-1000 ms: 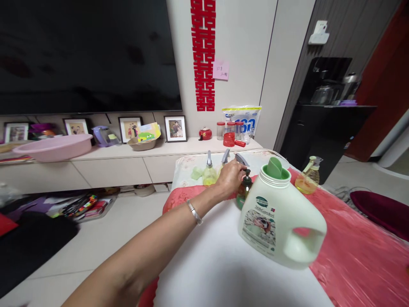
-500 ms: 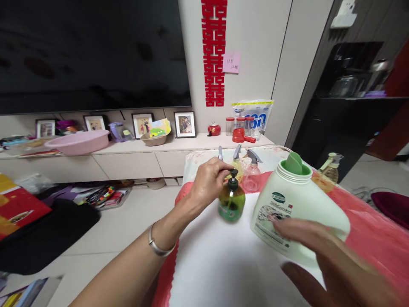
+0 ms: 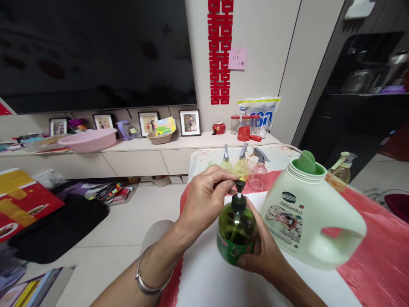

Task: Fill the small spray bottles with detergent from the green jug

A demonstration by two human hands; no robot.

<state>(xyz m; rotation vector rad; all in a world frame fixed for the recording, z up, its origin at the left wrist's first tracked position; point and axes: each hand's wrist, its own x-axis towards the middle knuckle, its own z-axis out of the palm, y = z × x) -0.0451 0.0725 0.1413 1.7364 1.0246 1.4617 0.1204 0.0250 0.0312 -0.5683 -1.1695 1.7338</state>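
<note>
A dark green pump bottle (image 3: pixel 237 232) with a black pump top is held upright over the white sheet (image 3: pixel 211 277). My left hand (image 3: pixel 207 192) pinches the spout of the pump between thumb and fingers. Around the right side of the bottle wraps my right hand (image 3: pixel 263 251), its thumb low on the label and its other fingers mostly hidden behind. Just right of it stands a large pale green jug (image 3: pixel 313 213) with its mouth uncapped and a green spout insert showing inside.
Behind the pump bottle stand a pink spray bottle (image 3: pixel 257 175) and two yellowish spray bottles. Another yellowish bottle (image 3: pixel 340 172) is beyond the jug. Red plastic (image 3: pixel 383 238) covers the table. The TV cabinet (image 3: pixel 134 164) at the back holds frames, jars and a pink basin (image 3: pixel 89 140).
My right hand has moved from in front of the jug to grip the bottle. The bottle now appears nearer to me. My left hand stays on the pump.
</note>
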